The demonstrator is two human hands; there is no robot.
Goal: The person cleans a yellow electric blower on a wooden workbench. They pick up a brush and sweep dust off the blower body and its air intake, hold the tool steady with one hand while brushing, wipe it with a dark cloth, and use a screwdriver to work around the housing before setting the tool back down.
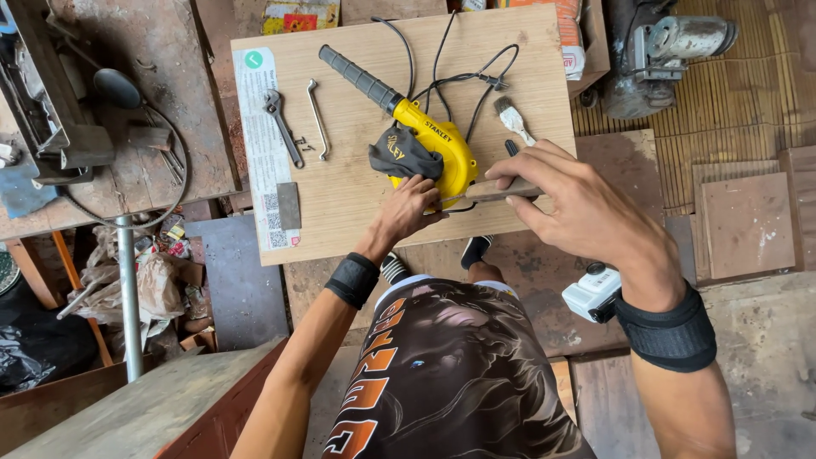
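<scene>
Left hand (410, 206) fingers curled against yellow blower (433, 146) (grip unclear). Right hand (571, 202) pinches flat strip (497, 190) between thumb and fingers; paintbrush (512, 117) just beyond fingertips.

So the blower (429, 149) sits mid-board (357, 204), cord (459, 76) looped behind it, brush (512, 119) just right of it. Adjustable wrench (282, 126) and bent rod (317, 117) lie to its left, metal plate (289, 206) nearer the front edge.
</scene>
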